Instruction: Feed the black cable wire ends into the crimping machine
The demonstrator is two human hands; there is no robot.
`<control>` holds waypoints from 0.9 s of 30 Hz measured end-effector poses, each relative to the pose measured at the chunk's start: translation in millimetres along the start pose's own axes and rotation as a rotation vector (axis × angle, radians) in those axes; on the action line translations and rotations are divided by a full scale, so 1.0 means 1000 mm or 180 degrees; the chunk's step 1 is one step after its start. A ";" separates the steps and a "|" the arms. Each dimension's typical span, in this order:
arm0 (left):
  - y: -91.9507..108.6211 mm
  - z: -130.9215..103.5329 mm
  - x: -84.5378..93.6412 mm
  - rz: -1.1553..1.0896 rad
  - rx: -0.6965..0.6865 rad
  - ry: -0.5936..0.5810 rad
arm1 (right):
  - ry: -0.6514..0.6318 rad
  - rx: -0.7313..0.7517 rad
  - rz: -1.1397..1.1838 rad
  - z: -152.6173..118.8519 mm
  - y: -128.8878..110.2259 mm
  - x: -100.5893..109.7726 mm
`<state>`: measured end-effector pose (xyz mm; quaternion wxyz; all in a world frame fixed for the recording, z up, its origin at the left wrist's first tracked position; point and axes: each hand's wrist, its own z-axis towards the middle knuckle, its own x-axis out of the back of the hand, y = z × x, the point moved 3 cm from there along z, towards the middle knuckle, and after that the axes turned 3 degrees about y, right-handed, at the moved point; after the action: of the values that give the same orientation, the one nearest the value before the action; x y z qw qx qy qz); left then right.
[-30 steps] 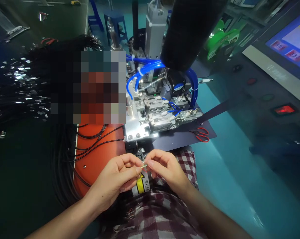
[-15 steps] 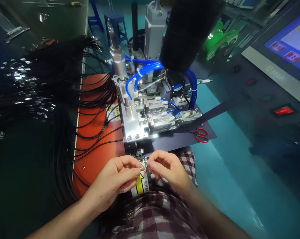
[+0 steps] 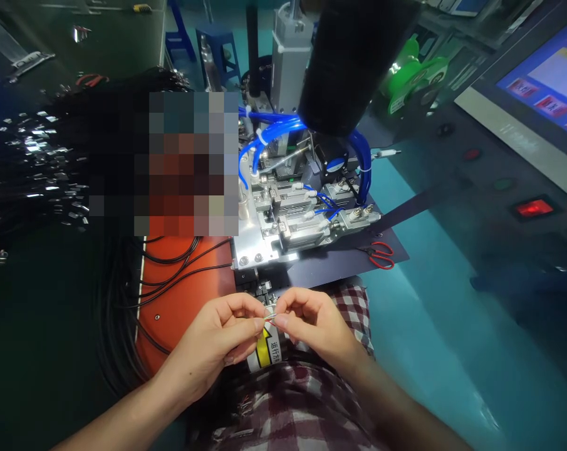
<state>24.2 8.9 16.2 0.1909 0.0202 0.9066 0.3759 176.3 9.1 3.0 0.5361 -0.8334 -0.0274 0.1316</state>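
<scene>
Thin coloured wires [image 3: 270,317], with red and pale strands showing, lie between my two hands just in front of the machine. My left hand [image 3: 231,329] pinches them between thumb and forefinger. From the other side, my right hand [image 3: 314,319] has its thumb and forefinger pressed together on the strands' ends. The fingertips of both hands almost meet and partly cover the wires. Beneath the hands is a white label with a yellow arrow [image 3: 263,351].
A metal machine [image 3: 302,219] with blue air hoses [image 3: 283,128] stands ahead. Black cables [image 3: 180,260] cross the orange surface [image 3: 189,319] at left. Red-handled scissors [image 3: 381,255] lie on the dark plate. A control panel [image 3: 494,150] is at right.
My right hand has shifted slightly left, and its fingertips now close on the wire ends beside my left fingers. The left hand has hardly moved. A blurred block now covers part of the left side.
</scene>
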 end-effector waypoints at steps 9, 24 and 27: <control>0.000 -0.001 -0.001 0.0074 0.0032 0.0131 | 0.0046 0.0064 -0.0094 -0.002 0.005 -0.002; -0.001 0.000 -0.001 0.0043 0.0028 0.0093 | -0.0246 -0.0009 0.0450 0.003 0.004 -0.002; -0.001 0.000 -0.001 0.0013 0.0058 0.0034 | -0.0395 -0.0093 0.0605 0.004 0.006 -0.002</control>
<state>25.0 8.1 16.0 0.1850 0.0217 0.9109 0.3681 173.1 10.1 -4.0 0.5063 -0.8302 0.0168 0.2328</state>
